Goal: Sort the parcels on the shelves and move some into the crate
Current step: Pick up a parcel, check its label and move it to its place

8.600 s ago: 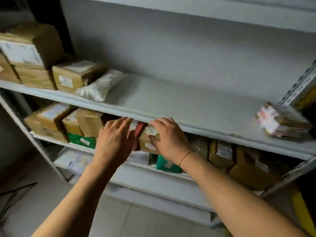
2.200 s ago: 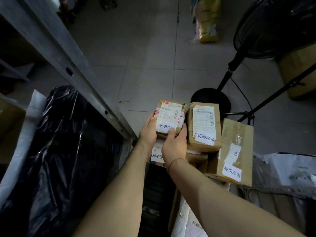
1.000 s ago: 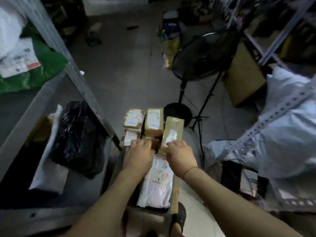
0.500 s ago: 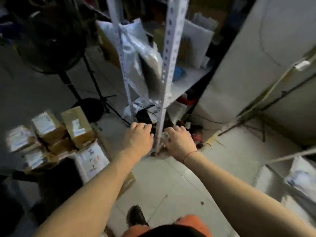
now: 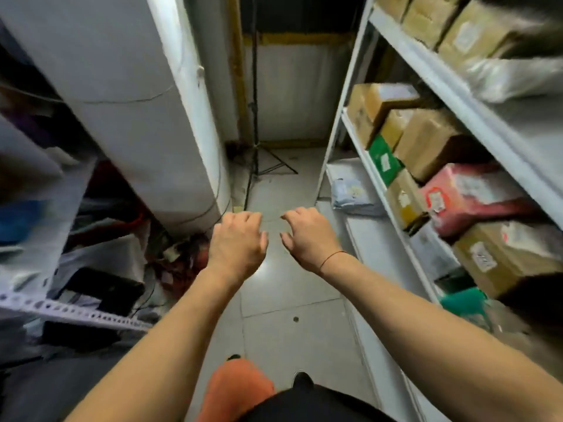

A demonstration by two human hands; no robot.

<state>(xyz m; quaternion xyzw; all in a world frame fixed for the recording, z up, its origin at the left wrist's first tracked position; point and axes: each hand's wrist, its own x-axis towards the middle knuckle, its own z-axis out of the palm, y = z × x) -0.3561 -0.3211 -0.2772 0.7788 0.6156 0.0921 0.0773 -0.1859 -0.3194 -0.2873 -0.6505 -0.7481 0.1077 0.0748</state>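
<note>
Fingers (image 5: 292,216) loosely curled, empty, above tiled floor (image 5: 292,327) beside shelves (image 5: 393,214).

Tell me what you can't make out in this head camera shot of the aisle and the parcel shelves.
- Crate: not in this head view, so its fill cannot be judged.
- Labels on the brown boxes and the red parcel: motion blur makes the print unreadable.
- Top shelf boxes: cut off by the upper edge.
- Green parcel: partly hidden by a dark blurred shape.
- Left hand and right hand: seen from the back, palms hidden; both look empty.

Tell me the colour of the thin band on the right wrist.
Reddish-brown band, seen in the head view.
</note>
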